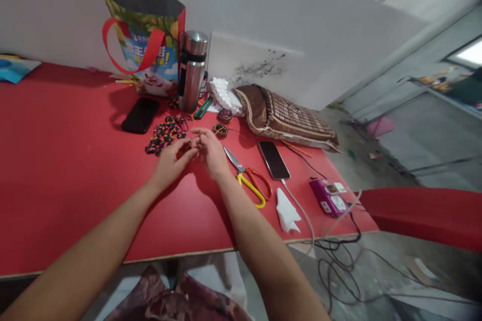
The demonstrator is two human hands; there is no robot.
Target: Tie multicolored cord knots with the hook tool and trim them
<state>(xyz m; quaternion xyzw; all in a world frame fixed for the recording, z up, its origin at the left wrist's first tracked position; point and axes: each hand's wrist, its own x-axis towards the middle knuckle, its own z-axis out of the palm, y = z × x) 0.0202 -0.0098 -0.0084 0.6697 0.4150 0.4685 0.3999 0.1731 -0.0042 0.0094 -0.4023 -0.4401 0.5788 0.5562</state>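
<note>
Just above the red table, my left hand and my right hand meet with their fingertips together. Both are closed in a pinch; whatever sits between the fingers is too small to make out. A pile of dark and orange knotted cord pieces lies right beside my left hand. Behind my right hand are a small ball of multicoloured cord and a second one. Scissors with one yellow and one orange-red handle rest to the right of my right hand.
Toward the wall stand a printed bag and a steel flask, near a black phone and green cutter. At right lie a brown cushion, a plugged-in phone, a tissue and a purple power strip.
</note>
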